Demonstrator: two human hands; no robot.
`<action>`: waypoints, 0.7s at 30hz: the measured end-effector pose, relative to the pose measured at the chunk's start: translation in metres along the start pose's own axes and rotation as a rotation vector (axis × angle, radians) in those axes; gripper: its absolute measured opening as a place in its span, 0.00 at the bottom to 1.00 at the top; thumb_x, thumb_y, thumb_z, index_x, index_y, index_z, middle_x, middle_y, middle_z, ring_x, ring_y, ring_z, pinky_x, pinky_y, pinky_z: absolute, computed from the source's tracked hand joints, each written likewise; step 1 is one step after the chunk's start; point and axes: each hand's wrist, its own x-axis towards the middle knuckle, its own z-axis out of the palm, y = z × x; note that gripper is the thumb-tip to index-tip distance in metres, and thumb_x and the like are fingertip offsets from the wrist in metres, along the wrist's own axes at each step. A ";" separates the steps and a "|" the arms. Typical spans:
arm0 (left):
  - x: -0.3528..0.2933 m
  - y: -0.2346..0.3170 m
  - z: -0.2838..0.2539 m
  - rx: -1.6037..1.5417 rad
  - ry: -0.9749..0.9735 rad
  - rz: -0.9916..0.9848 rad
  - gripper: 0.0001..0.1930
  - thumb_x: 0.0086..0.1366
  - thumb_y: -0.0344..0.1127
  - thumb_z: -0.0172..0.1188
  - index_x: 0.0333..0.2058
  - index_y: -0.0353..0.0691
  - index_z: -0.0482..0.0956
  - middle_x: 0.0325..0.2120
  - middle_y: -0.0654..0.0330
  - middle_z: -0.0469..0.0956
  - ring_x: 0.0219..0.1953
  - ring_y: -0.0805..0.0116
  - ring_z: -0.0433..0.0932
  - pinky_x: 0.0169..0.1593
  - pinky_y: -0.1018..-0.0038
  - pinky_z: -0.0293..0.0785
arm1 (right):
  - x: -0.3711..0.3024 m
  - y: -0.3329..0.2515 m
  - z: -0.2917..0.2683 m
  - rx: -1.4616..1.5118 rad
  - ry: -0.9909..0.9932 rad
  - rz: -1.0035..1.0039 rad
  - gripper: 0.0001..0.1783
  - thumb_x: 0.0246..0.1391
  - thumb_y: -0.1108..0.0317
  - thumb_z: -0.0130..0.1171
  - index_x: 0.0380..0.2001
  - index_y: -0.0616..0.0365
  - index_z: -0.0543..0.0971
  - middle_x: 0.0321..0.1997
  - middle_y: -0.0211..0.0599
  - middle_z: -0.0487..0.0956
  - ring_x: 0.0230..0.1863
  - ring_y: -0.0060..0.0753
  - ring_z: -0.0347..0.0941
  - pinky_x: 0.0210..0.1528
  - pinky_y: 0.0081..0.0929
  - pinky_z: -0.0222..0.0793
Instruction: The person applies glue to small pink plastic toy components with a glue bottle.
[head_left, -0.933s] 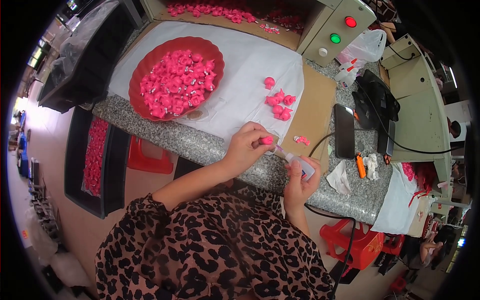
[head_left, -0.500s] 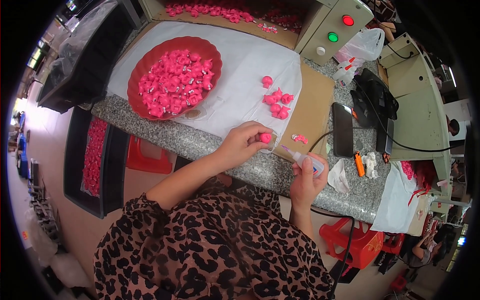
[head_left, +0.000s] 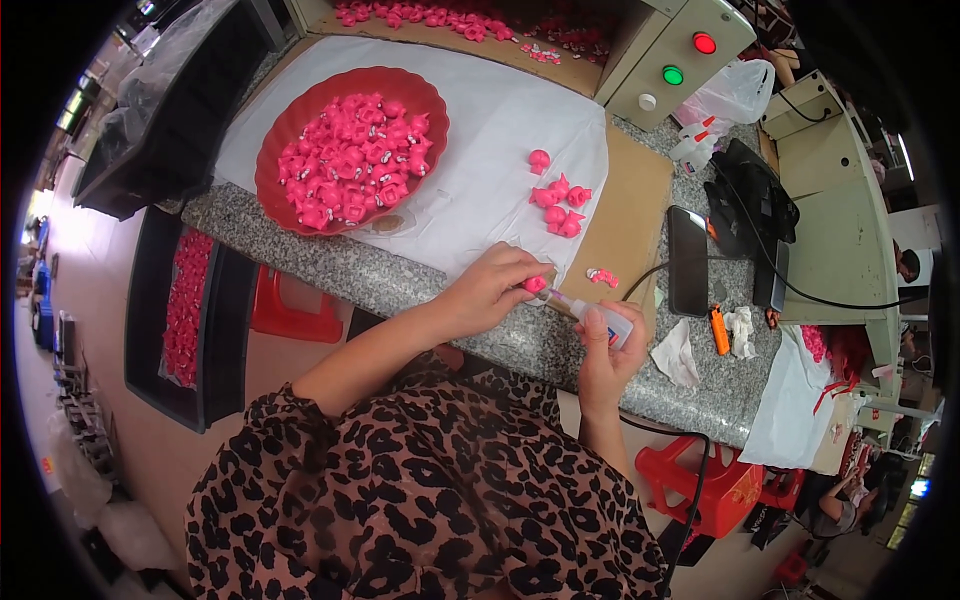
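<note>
Between the thumb and fingers of my left hand is a small pink toy piece, held above the counter's front edge. My right hand is wrapped round a small clear squeeze bottle with a thin tip. That tip points left and meets or nearly meets the pink piece; I cannot tell if they touch. Beyond my hands, several round pink pieces lie on the white sheet. Nearer my right hand, a few smaller pink-and-white parts rest on brown cardboard.
A red scalloped bowl heaped with pink pieces stands at the left of the granite counter. To the right lie a dark phone, an orange lighter and crumpled tissue. A machine with lit buttons stands behind.
My right hand has brought the bottle left, so its tip is now at the pink piece. My left hand has turned the piece toward the tip.
</note>
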 end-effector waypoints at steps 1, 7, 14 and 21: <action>-0.001 0.000 0.000 0.005 0.004 0.010 0.19 0.49 0.25 0.54 0.43 0.37 0.70 0.33 0.56 0.69 0.38 0.61 0.65 0.44 0.72 0.61 | 0.000 -0.001 0.001 -0.013 -0.005 0.001 0.08 0.49 0.72 0.52 0.32 0.64 0.67 0.31 0.31 0.65 0.23 0.17 0.64 0.25 0.13 0.65; -0.002 0.000 -0.001 0.018 -0.001 0.026 0.19 0.49 0.25 0.54 0.43 0.37 0.69 0.33 0.57 0.69 0.38 0.61 0.65 0.44 0.71 0.61 | 0.001 -0.002 0.002 -0.025 -0.023 0.006 0.08 0.49 0.72 0.52 0.31 0.64 0.67 0.31 0.31 0.65 0.22 0.17 0.64 0.26 0.13 0.66; -0.002 -0.001 -0.001 0.034 -0.001 0.034 0.19 0.49 0.25 0.54 0.43 0.37 0.69 0.33 0.56 0.68 0.38 0.60 0.65 0.44 0.70 0.61 | 0.001 0.000 0.001 -0.040 -0.026 -0.006 0.08 0.49 0.72 0.52 0.31 0.64 0.67 0.31 0.31 0.65 0.22 0.17 0.64 0.26 0.14 0.66; -0.003 -0.003 0.001 0.038 0.006 0.040 0.19 0.49 0.25 0.54 0.43 0.37 0.69 0.34 0.56 0.68 0.38 0.60 0.65 0.44 0.70 0.61 | 0.002 -0.003 0.001 -0.082 -0.045 -0.017 0.09 0.49 0.72 0.52 0.32 0.64 0.67 0.31 0.32 0.65 0.25 0.19 0.66 0.26 0.14 0.67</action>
